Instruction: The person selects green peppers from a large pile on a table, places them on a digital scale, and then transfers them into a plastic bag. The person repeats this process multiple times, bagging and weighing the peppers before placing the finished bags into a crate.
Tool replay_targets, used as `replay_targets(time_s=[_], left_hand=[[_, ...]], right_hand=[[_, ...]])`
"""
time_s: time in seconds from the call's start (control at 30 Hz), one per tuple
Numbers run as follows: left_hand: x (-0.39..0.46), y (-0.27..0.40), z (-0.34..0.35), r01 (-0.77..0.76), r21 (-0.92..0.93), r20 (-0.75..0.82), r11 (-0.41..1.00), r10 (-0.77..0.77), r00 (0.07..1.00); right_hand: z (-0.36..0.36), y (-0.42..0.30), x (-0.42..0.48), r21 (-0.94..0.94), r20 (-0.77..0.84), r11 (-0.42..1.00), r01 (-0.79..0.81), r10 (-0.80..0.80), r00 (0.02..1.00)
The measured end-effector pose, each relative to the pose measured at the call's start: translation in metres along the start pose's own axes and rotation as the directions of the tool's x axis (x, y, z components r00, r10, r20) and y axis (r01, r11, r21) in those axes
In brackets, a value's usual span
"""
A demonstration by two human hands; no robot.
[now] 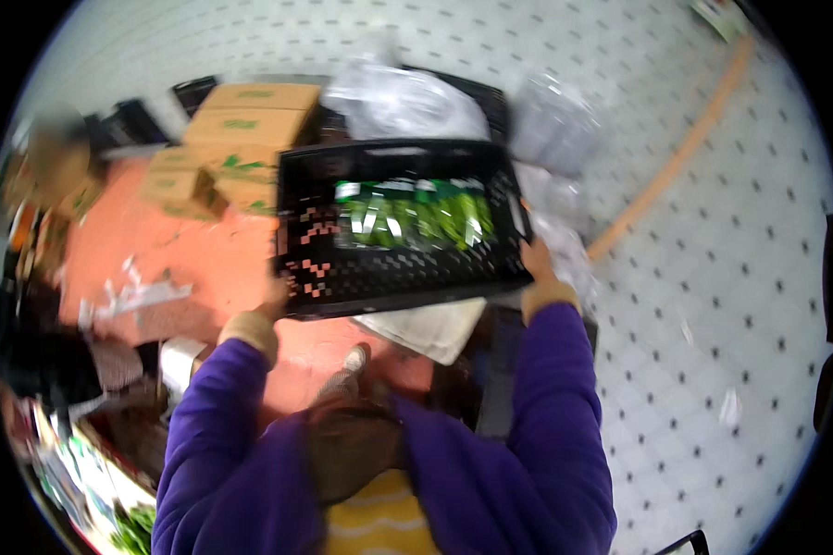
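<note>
Between both hands hangs a black perforated plastic crate (402, 302), held out in front of my body. My left hand (272, 297) grips its near left side. On the near right side my right hand (537, 261) has hold of it, with the thumb at the rim. Several clear packs of green vegetables (416, 215) with green tops lie in a row on the crate floor. The rest of the floor inside is bare, and the red floor shows through the holes at left. Blur hides exactly how the fingers wrap the crate.
Cardboard boxes (250, 125) stand beyond the crate at left. Clear plastic bags (409, 104) are heaped behind it, with another bag (555, 128) at right. White scraps (135, 295) litter the red floor (229, 257). A blurred person (59, 156) is at far left. White tiles (687, 305) spread right.
</note>
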State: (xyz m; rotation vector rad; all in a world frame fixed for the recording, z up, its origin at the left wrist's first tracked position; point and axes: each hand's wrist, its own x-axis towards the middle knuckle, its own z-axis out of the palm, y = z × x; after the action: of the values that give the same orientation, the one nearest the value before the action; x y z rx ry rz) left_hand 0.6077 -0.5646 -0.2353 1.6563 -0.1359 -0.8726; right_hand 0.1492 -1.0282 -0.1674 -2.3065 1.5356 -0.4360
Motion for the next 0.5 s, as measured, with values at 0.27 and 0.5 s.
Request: replay_targets(time_s=[0.27, 0.5], left_hand=[[-0.045, 0.066, 0.013, -0.276, 0.132, 0.148, 0.952, 0.256, 0.955], [-0.069, 0.009, -0.097, -0.059, 0.190, 0.303, 0.980, -0.001, 0.953]], right_hand=[[-0.007, -0.132, -0.047, -0.179, -0.316, 0.972, 0.155, -0.206, 0.926], [0.053, -0.447, -0.199, 0.324, 0.272, 0.369, 0.871, -0.918, 0.287]])
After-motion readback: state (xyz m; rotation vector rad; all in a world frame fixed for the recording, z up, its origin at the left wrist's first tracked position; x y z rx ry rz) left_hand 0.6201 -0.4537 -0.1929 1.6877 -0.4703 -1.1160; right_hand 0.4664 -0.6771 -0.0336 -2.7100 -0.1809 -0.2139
